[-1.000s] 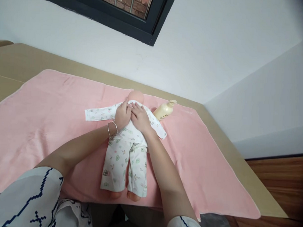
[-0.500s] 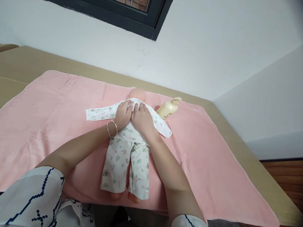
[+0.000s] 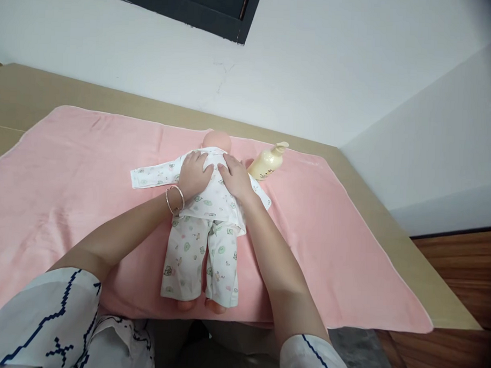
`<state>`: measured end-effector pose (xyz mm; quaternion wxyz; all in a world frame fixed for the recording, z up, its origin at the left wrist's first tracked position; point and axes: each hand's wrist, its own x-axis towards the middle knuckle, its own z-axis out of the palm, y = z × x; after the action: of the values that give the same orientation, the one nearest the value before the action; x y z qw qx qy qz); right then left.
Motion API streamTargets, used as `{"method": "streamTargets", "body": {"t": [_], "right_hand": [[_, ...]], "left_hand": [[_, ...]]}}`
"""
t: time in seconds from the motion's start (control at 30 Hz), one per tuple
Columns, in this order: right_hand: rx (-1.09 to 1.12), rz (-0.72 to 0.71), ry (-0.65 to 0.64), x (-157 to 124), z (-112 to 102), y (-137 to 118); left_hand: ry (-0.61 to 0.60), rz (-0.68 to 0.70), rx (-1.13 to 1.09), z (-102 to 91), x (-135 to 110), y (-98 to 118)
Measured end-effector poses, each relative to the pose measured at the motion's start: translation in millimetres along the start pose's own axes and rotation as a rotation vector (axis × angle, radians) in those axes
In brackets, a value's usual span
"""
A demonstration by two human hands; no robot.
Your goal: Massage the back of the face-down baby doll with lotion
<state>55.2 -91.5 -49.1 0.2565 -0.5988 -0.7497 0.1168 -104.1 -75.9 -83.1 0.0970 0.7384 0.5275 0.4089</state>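
Observation:
A baby doll [image 3: 217, 141] lies on a pink blanket [image 3: 327, 246], head away from me and feet toward me. It wears a white printed top [image 3: 212, 201] and matching trousers [image 3: 186, 257]. My left hand [image 3: 194, 174] rests flat on the left side of the doll's upper body, fingers stretched out and a bangle [image 3: 175, 200] at the wrist. On the right side of the upper body lies my right hand [image 3: 236, 176], fingers spread over the cloth. The doll's sleeves stick out to either side. Neither hand grips anything.
A pale yellow pump bottle [image 3: 267, 162] stands tilted in the view on the blanket, just right of the doll's shoulder. Under the blanket is a wooden table [image 3: 311, 143], with a white wall [image 3: 306, 68] behind it. A dark window frame [image 3: 203, 21] is set above.
My hands have moved apart, from side by side at the middle of the doll's upper body to its left and right sides. The camera view has shifted slightly.

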Motion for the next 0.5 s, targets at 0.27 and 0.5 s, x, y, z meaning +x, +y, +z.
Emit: {"method": "streamTargets", "body": {"t": [0.27, 0.5], "right_hand": [[-0.263, 0.088, 0.080, -24, 5, -49], [-0.075, 0.073, -0.026, -3, 2, -9]], "left_hand": [[-0.141, 0.028, 0.118, -12.0, 10, 4], [-0.167, 0.060, 0.266, -28.4, -10, 39]]}}
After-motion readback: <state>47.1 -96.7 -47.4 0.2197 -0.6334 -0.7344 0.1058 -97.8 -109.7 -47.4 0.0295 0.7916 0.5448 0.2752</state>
